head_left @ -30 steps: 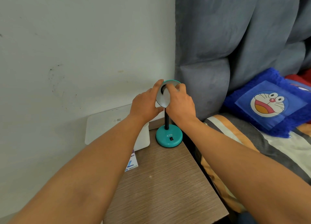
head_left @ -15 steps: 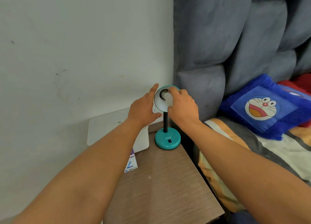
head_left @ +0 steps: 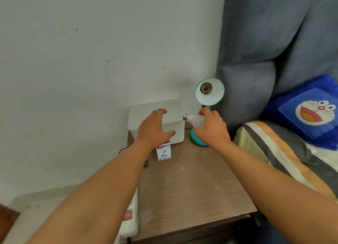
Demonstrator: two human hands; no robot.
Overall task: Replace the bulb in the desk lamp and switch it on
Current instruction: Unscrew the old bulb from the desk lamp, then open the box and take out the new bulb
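Note:
The teal desk lamp [head_left: 209, 92] stands at the back right of the wooden bedside table [head_left: 192, 188], its shade facing me with the socket [head_left: 205, 87] bare. My right hand [head_left: 210, 128] is below the shade and grips a white bulb [head_left: 194, 120] whose metal screw base points left. My left hand [head_left: 154, 129] hovers with fingers spread, holding nothing, in front of a white box [head_left: 170, 113]. A small bulb carton [head_left: 164, 153] stands on the table just under that hand. The lamp's teal base [head_left: 196, 140] is partly hidden behind my right hand.
A black plug and cord [head_left: 146, 163] lie at the table's left edge. A white power strip [head_left: 130, 218] with a red switch sits left of the table. A padded grey headboard [head_left: 274, 42], a striped blanket [head_left: 274, 152] and a blue cartoon cushion [head_left: 311, 111] are on the right.
My right hand has drawn the bulb out of the lamp's socket and lowered it. My left hand has let go of the shade and dropped down to the left.

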